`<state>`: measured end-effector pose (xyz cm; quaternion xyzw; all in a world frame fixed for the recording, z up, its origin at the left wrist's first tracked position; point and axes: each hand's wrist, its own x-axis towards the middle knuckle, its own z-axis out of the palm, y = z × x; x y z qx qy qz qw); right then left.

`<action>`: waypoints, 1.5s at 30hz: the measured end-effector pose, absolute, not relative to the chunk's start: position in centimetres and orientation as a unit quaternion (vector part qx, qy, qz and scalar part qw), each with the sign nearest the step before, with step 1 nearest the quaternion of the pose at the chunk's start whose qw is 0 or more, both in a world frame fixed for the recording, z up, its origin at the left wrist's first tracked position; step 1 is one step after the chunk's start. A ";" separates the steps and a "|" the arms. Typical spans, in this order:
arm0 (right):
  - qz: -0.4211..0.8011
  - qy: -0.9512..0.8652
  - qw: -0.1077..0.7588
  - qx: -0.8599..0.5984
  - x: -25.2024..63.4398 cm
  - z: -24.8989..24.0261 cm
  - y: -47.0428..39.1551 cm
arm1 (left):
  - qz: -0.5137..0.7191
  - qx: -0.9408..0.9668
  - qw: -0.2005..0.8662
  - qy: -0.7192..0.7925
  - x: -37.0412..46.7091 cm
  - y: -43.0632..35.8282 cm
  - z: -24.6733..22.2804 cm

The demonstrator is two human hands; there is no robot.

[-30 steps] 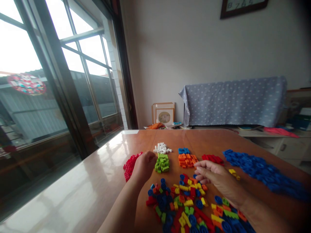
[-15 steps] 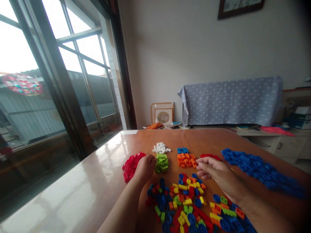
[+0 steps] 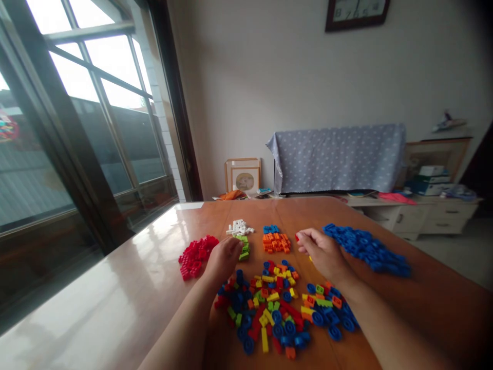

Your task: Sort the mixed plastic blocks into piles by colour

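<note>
Left hand (image 3: 222, 257) and right hand (image 3: 320, 251), both over a glossy brown table (image 3: 127, 293).
The table stretches left of the left hand to its edge; a jumbled multicoloured heap of plastic bricks (image 3: 273, 297) spreads on the near side of both hands, a long blue brick pile (image 3: 365, 249) right of the right hand, a lime-green brick pile (image 3: 244, 253) just beside the left. Both hands are half curled; whether either grips a brick, I cannot tell.

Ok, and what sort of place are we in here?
Probably a living room or similar room in a home: there's a wall clock, a framed picture and a spotted cloth draped over something.
</note>
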<state>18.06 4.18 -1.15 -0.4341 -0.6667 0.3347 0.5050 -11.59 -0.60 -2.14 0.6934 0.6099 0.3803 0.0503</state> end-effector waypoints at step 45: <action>0.237 -0.729 0.494 -0.409 17.6 -2.3 4.2 | 0.180 0.786 0.172 0.566 -6.7 -8.8 -3.0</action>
